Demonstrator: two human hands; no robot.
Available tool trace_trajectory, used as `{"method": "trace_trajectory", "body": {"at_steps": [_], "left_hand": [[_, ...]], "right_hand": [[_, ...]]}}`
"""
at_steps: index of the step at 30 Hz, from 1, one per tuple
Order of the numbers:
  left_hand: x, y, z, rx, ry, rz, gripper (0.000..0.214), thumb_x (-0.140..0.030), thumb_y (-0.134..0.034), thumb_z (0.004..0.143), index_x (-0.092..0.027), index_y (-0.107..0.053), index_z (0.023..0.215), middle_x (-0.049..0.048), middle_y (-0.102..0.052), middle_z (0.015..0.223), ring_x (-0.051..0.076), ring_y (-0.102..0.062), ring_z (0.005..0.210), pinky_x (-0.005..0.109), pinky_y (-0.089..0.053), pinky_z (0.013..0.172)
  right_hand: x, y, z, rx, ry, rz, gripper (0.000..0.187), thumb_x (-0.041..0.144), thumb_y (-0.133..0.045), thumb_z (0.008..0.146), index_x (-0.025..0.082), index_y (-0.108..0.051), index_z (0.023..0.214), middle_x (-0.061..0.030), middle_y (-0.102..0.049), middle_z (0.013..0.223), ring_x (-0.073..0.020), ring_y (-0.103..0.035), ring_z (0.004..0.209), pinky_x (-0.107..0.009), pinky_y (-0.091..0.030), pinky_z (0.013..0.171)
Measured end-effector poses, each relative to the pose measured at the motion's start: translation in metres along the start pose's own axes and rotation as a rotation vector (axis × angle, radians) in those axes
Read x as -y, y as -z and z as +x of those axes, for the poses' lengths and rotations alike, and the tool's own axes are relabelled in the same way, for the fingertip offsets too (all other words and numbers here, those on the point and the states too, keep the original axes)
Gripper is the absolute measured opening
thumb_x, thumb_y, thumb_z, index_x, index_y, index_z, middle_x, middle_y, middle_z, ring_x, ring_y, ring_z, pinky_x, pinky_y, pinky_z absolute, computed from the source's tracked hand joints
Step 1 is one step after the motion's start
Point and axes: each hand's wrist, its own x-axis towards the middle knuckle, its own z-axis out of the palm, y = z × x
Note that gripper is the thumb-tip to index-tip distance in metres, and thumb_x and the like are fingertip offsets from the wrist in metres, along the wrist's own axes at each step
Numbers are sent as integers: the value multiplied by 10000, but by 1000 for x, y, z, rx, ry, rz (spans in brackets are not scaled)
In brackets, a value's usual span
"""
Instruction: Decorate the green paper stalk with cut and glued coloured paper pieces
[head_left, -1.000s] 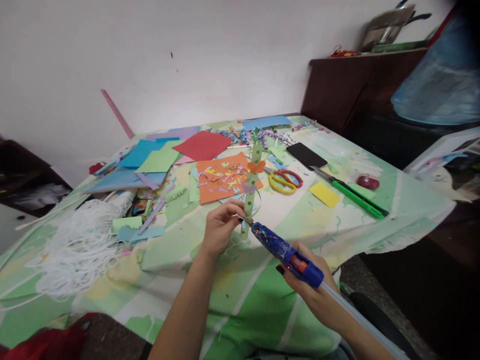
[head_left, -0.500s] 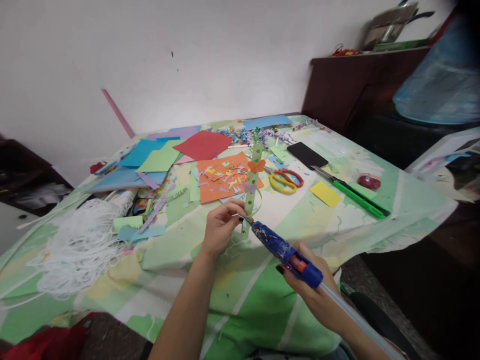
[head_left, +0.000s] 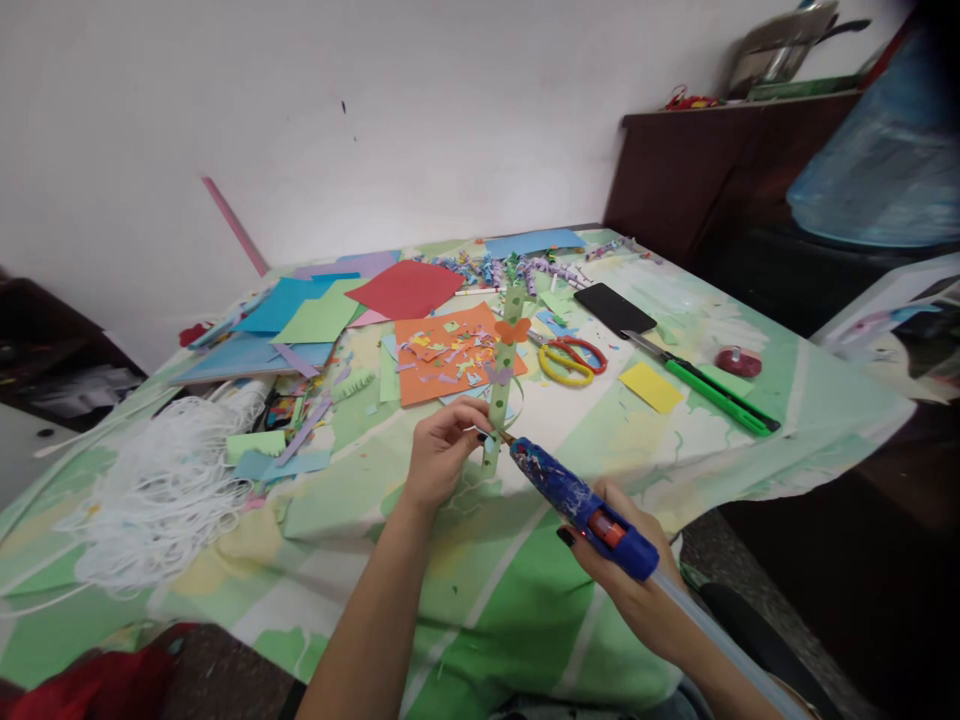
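Note:
My left hand [head_left: 442,450] pinches a long green paper strip [head_left: 504,375] near its lower end and holds it upright over the table. The strip has punched dots, an orange paper butterfly [head_left: 513,330] and a purple one stuck on it. My right hand [head_left: 630,575] grips a blue glue gun [head_left: 581,505] with a clear glue stick out the back. Its nozzle points up-left and sits at the strip, right beside my left fingertips.
The table has a green patterned cloth [head_left: 525,600]. On it lie coloured paper sheets [head_left: 405,290], an orange sheet with scraps [head_left: 442,360], yellow-red scissors [head_left: 566,360], a green utility knife [head_left: 705,390], a black phone [head_left: 613,308], a yellow note [head_left: 651,387] and white cord [head_left: 157,490]. A dark cabinet [head_left: 697,170] stands at the right.
My right hand and the glue gun have shifted slightly down and to the right, so the nozzle has drawn back a little from the strip. My left hand and the strip stay put.

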Motion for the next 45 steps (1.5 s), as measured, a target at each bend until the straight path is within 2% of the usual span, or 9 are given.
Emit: {"method": "trace_trajectory", "body": {"at_steps": [6, 14, 24, 32, 36, 38, 41, 45], "left_hand": [[2, 1, -1, 14, 31, -30, 36, -149, -658, 734, -173, -675, 712, 50, -631, 851, 157, -621, 766, 252, -491, 631], [4, 2, -1, 13, 32, -33, 29, -148, -665, 733, -162, -675, 710, 56, -622, 853, 162, -624, 765, 261, -501, 630], [2, 0, 0, 4, 20, -8, 36, -143, -649, 723, -165, -667, 701, 46, -621, 838, 144, -613, 731, 248, -487, 622], [2, 1, 0, -9, -3, 2, 38, -139, -660, 723, -170, -673, 704, 51, -636, 840, 141, -601, 757, 233, -473, 627], [3, 1, 0, -2, 12, -22, 32, -192, -678, 737, -167, -675, 718, 61, -625, 850, 158, -612, 773, 246, -482, 623], [3, 0, 0, 3, 19, -38, 44, -209, -685, 742, -169, -675, 726, 59, -622, 853, 159, -618, 776, 248, -488, 621], [2, 0, 0, -4, 26, -46, 52, -216, -693, 743, -171, -673, 727, 48, -619, 855, 143, -620, 748, 241, -496, 612], [1, -1, -1, -12, 58, -68, 76, -235, -705, 734, -169, -668, 726, 34, -598, 862, 128, -626, 686, 251, -519, 592]], "right_hand": [[4, -3, 0, -14, 26, -9, 158, 273, -557, 712, 204, -414, 709, 62, -385, 573, -96, -328, 530, -225, -267, 504], [0, -2, 2, 64, 1, -44, 182, 325, -542, 745, 199, -412, 732, 46, -413, 604, -108, -361, 558, -228, -297, 512], [-1, -1, 0, 19, 12, -83, 180, 312, -539, 734, 207, -394, 716, 57, -388, 577, -107, -342, 539, -230, -288, 510], [0, -1, 0, -22, 5, -39, 204, 299, -577, 702, 209, -394, 712, 60, -405, 564, -101, -353, 522, -221, -293, 497], [6, -4, -2, -69, 8, 35, 171, 259, -575, 684, 207, -412, 690, 65, -417, 542, -89, -349, 493, -209, -279, 470], [7, -5, -3, -94, 46, 66, 128, 250, -562, 694, 207, -442, 692, 65, -447, 535, -87, -368, 476, -206, -284, 460], [2, -1, -3, -143, 175, 40, 57, 222, -561, 705, 214, -525, 748, 57, -530, 555, -96, -445, 468, -201, -323, 455], [-14, 16, 4, -362, 375, -118, 187, 174, -613, 695, 236, -590, 870, 30, -634, 676, -129, -573, 556, -203, -416, 507]]}}
